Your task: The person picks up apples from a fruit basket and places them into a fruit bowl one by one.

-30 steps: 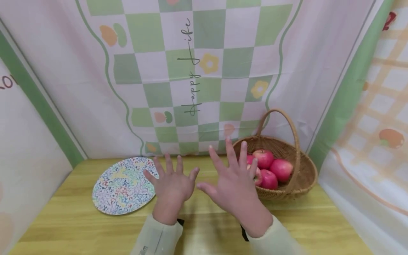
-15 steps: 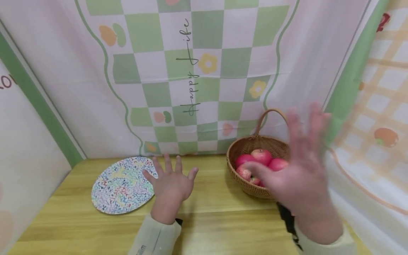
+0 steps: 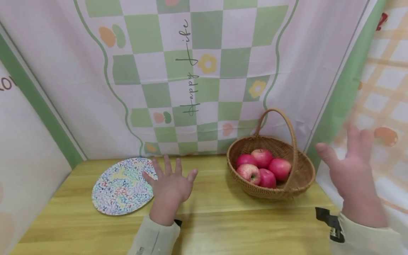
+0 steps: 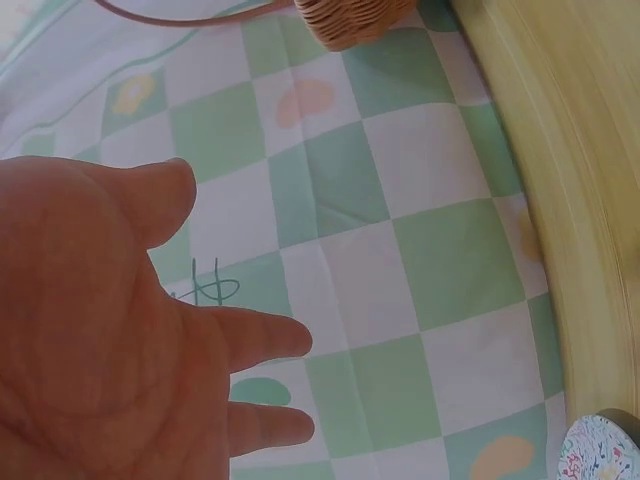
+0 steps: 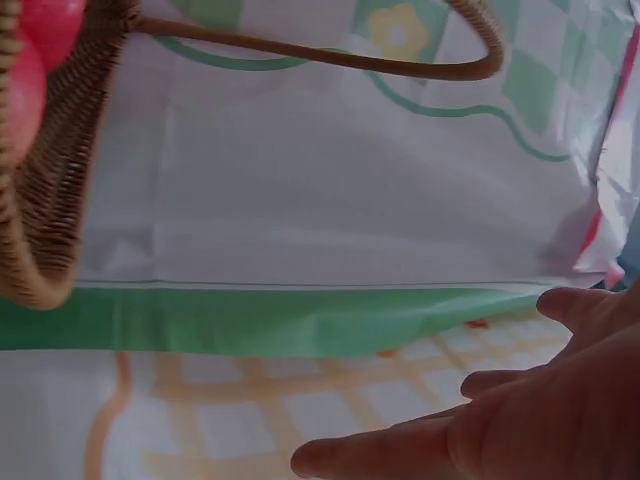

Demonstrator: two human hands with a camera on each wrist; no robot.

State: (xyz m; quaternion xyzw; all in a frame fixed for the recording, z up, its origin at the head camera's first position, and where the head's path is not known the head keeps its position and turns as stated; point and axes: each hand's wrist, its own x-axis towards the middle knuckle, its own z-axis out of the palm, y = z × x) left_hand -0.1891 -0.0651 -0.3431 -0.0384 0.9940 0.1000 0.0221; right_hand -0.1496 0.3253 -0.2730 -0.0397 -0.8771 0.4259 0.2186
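My left hand (image 3: 172, 187) is held over the wooden table with its fingers spread, holding nothing. Just left of it lies a speckled multicoloured oval board (image 3: 122, 187), partly behind the fingers in the head view. Off to the right, beyond the basket, my right hand (image 3: 353, 173) is raised with fingers apart; its fingertips are a little blurred. A brown wicker basket (image 3: 304, 177) with a tall hooped handle stands between the two hands, nearer the right one. Several red apples (image 3: 267, 178) sit in its left half. Neither hand touches the basket or the board.
The pale wooden table (image 3: 210, 219) runs back to a checked green and white cloth (image 3: 207, 28) hanging behind it. Side cloths close in the left and the right, the right one with an orange grid (image 3: 390, 85).
My right hand has swung from in front of the basket out to its right, uncovering the basket and apples. The left hand has stayed in nearly the same place.
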